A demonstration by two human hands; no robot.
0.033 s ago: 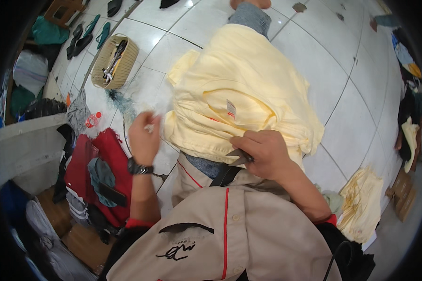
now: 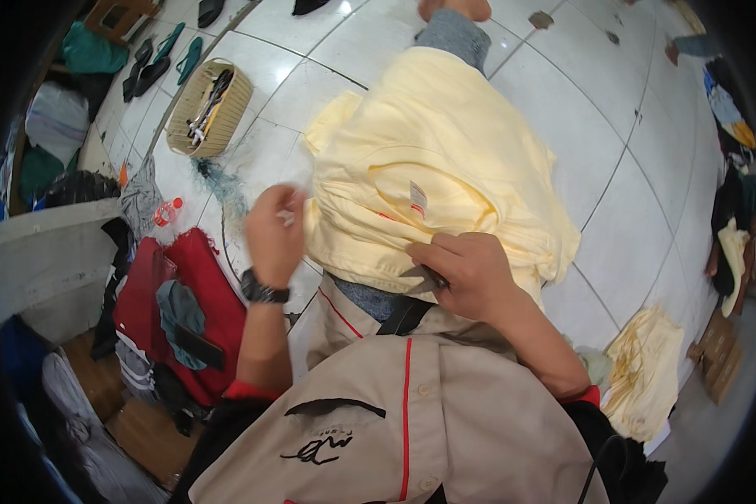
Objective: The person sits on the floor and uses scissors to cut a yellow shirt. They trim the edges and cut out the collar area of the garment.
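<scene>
A pale yellow garment [image 2: 445, 126] with an inner label lies bunched over my lap and legs. My right hand [image 2: 466, 269] is closed on dark metal snips [image 2: 420, 280], resting on the garment's lower folds. My left hand [image 2: 275, 235] hangs just left of the garment, its fingers curled and blurred around a small whitish bit that I cannot make out.
A basket of tools [image 2: 210, 105], slippers [image 2: 151, 76] and a red-capped bottle [image 2: 166, 212] are at the left, above red fabric [image 2: 206, 286]. Another yellow garment [image 2: 643, 370] lies at lower right. Piled clothing [image 2: 731, 202] lines the right edge, near another person's hand [image 2: 671, 52].
My left hand has moved slightly up and to the right, closer to the garment. My right hand with the snips has barely moved.
</scene>
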